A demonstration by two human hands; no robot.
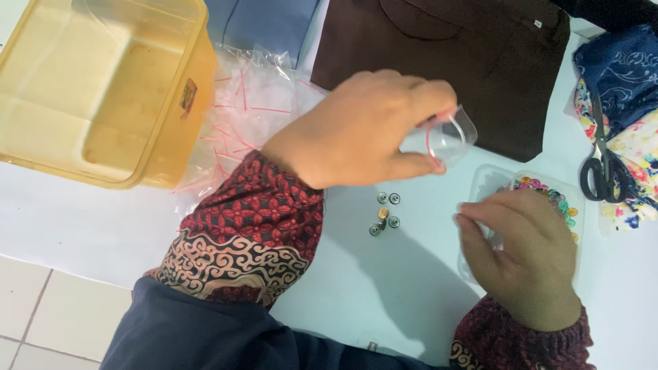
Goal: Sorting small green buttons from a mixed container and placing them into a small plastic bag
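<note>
We observe our left hand (363,127) raised over the white table (82,226), fingers pinched shut on the mouth of a small clear zip bag (447,139) with a red seal line. Our right hand (524,253) rests below it, fingertips drawn together over a clear plastic tray (483,183) of coloured buttons (552,195); whether it grips anything we cannot tell. Between the hands lie small metal snap buttons (384,212) on the table. Beyond the left wrist: a heap of empty clear bags (247,103) with red strips, then a translucent yellow tub (103,89) bearing a small red-and-yellow sticker (188,97). Above the left hand lies a brown garment (480,55); black-handled scissors (603,168) sit beyond the right hand on floral cloth (634,144).
</note>
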